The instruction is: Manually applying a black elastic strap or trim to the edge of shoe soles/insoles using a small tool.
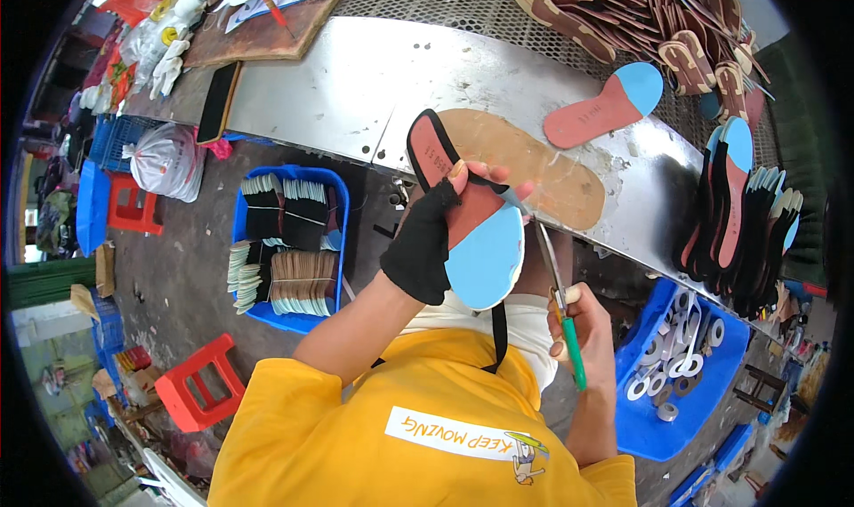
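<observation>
My left hand point(422, 245), in a black fingerless glove, grips a shoe insole point(486, 256) in front of my body. The insole is pink at the heel and light blue at the front, with black edging along part of its rim. In my right hand point(587, 325) are scissors point(570, 340) with green handles. Their blades point up toward the insole's right edge, beside my left fingertips; whether they touch it I cannot tell. Behind the insole, a tan insole-shaped board point(565, 185) lies on the metal table point(356, 80). Farther right rests another pink-and-blue insole point(583, 118).
Stacked insoles point(731, 218) stand at the table's right end, below a brown insole pile point(623, 13). A blue crate point(342, 209) of bundled insoles sits lower left. A blue bin point(654, 431) with tape rolls is at right. A red stool point(200, 384) stands on the floor.
</observation>
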A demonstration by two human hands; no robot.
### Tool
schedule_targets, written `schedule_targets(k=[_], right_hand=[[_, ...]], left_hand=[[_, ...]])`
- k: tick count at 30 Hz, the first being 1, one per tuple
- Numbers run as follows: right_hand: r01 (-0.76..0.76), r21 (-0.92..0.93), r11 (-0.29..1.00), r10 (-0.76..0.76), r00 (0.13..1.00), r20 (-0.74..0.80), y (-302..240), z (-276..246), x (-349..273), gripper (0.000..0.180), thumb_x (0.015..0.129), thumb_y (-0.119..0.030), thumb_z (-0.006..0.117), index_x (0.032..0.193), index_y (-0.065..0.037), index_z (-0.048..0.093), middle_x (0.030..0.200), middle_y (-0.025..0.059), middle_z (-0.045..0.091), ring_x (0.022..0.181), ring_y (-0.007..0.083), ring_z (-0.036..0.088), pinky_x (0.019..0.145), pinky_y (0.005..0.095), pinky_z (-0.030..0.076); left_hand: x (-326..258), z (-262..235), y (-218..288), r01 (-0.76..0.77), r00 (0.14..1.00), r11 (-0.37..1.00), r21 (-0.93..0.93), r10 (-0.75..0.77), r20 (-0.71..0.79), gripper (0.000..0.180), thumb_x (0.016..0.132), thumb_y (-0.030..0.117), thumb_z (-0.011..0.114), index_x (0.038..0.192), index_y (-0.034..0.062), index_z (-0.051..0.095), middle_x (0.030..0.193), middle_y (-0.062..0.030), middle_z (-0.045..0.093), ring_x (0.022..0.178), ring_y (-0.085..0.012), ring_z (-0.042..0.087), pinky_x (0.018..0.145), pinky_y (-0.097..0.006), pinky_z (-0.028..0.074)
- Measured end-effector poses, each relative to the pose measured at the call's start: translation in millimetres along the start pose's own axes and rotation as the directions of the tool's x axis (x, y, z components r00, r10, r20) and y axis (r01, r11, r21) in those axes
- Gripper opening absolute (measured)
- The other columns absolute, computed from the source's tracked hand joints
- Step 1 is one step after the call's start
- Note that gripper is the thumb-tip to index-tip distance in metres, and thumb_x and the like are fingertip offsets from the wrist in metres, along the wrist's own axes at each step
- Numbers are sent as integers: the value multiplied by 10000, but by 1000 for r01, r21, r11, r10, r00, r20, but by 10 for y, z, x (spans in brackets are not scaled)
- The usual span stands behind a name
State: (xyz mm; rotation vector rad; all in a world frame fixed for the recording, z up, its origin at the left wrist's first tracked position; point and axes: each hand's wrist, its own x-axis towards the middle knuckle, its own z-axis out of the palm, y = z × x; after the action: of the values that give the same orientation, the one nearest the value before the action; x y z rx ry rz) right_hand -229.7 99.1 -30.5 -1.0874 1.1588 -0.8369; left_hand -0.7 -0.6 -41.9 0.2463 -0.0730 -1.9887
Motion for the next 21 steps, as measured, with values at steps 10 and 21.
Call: schedule_targets(k=[10, 21], right_hand=[[-60, 27, 998, 60, 998, 15, -2, 92, 0, 565, 639, -353, 880, 969, -58, 529, 787, -34, 483, 670, 61, 432, 593, 219, 334], [66, -207, 976, -95, 986, -136, -153, 73, 92, 459, 628, -156, 877, 894, -52, 518, 711, -32, 501, 645, 45, 455, 575, 213, 357]], left_hand=[[14, -71, -63, -25, 1000, 999, 35, 25, 3, 232, 981, 299, 528, 1072, 92, 581, 1290, -112, 550, 1321, -361, 419, 1053, -540, 405], [-5, -114, -22, 136, 985, 925, 354, -87, -152, 218, 978, 256, 524, 1047, 54, 569, 1299, -129, 528, 1249, -310, 504, 908, -449, 530]])
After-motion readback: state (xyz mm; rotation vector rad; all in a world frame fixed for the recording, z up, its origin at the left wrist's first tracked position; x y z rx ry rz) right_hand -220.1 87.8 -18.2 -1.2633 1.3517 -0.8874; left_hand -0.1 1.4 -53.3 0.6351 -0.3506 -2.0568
